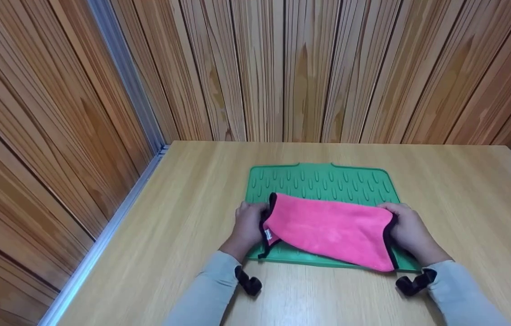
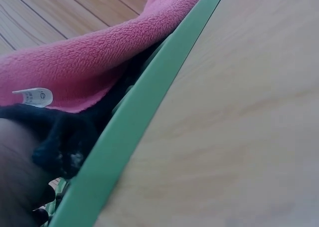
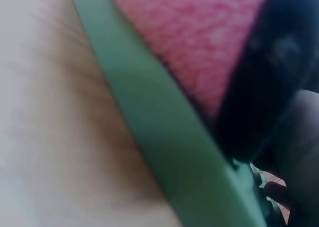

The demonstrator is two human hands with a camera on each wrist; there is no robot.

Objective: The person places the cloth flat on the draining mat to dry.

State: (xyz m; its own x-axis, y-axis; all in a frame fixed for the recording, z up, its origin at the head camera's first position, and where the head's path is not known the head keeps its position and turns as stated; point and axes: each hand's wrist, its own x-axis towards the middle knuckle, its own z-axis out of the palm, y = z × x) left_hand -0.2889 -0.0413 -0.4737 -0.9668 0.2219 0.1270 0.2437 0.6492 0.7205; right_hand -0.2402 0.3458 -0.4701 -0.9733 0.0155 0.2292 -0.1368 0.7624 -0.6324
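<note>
Wood-panelled walls on all sides, a pale wooden table (image 1: 441,217) in front of me, and a green ribbed mat (image 1: 323,181) lying flat in the middle of it. On the mat lies the pink cloth (image 1: 332,231) with its black edging, folded over, covering the near part of the mat while the far strip of ribs shows bare.

The cloth sits right between my hands. My left hand (image 1: 248,224) is at its left short end, fingers curled in around the black-trimmed edge there; a small white label (image 2: 34,96) pokes out just beside that grip, plain in the left wrist view. My right hand (image 1: 409,231) is at the opposite short end, fingers tucked onto the black edge (image 3: 269,87), holding it.

The cloth's long axis runs left to right across the table, from one hand to the other, roughly along the mat's long side. It is slightly skewed: the left end lies farther from me, the right end nearer, dipping toward the mat's front rim (image 3: 164,137). The near right corner reaches right to that rim.
</note>
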